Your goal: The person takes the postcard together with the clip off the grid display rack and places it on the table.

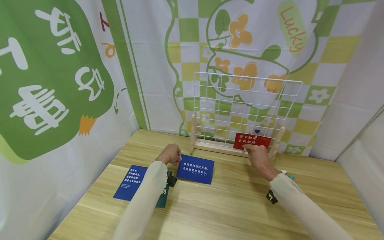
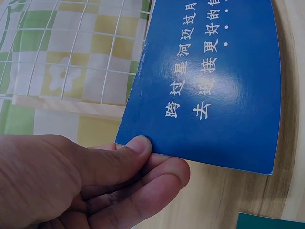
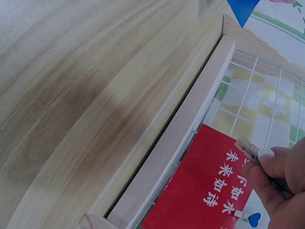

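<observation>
My left hand point(image 1: 171, 154) pinches one corner of a blue card point(image 1: 195, 169) with white lettering, between thumb and fingers. In the left wrist view the card is lifted, tilted in front of the rack. My right hand point(image 1: 258, 157) is at the lower right of a white wire grid rack point(image 3: 171, 121) with a wooden base. Between thumb and finger it pinches a small wooden clothespin point(image 3: 245, 147) with a white heart, over the edge of a red card point(image 3: 188, 181). Another clothespin with a blue heart point(image 1: 257, 132) holds the red card against the grid.
Left on the wooden table point(image 1: 228, 210) lie another blue card point(image 1: 123, 187) and a dark green card point(image 1: 162, 200), both partly behind my left sleeve. Small white point(image 1: 283, 171) and teal point(image 1: 291, 176) pieces lie right of my right wrist. Patterned curtains hang behind.
</observation>
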Demonstrator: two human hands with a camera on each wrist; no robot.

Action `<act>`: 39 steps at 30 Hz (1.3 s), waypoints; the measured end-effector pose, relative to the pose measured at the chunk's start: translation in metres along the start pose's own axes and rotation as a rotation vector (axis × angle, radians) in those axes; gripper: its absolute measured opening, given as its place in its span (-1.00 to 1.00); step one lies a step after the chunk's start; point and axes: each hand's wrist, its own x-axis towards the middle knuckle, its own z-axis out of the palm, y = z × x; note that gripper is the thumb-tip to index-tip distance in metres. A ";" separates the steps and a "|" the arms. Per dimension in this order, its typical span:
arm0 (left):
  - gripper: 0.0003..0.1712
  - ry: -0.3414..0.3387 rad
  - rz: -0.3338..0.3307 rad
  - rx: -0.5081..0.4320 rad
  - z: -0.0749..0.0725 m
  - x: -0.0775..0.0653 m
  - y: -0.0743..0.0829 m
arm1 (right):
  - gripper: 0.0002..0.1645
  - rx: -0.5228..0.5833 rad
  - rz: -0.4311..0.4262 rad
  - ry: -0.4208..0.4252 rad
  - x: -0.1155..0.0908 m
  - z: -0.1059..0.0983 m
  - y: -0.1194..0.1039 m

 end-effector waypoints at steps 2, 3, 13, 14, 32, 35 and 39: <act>-0.80 -0.002 -0.003 -0.005 0.000 -0.001 0.000 | -0.83 -0.003 -0.002 -0.005 -0.001 -0.002 0.001; -0.81 -0.003 -0.004 -0.008 0.000 -0.001 0.000 | -0.83 -0.003 0.001 -0.007 -0.002 -0.003 0.002; -0.85 -0.016 -0.018 0.000 0.001 -0.004 -0.001 | -0.84 -0.007 -0.021 0.007 -0.009 -0.007 0.010; -0.85 -0.016 -0.018 0.000 0.001 -0.004 -0.001 | -0.84 -0.007 -0.027 0.012 -0.009 -0.007 0.011; -0.87 -0.023 -0.020 -0.006 0.004 -0.007 -0.008 | -0.78 0.003 0.031 -0.048 -0.024 -0.017 0.022; -0.87 -0.022 -0.027 0.000 0.004 -0.007 -0.008 | -0.78 -0.009 0.014 -0.025 -0.024 -0.018 0.024; -0.85 -0.042 -0.039 0.009 0.006 -0.009 -0.008 | -0.80 -0.025 -0.003 0.000 -0.028 -0.018 0.027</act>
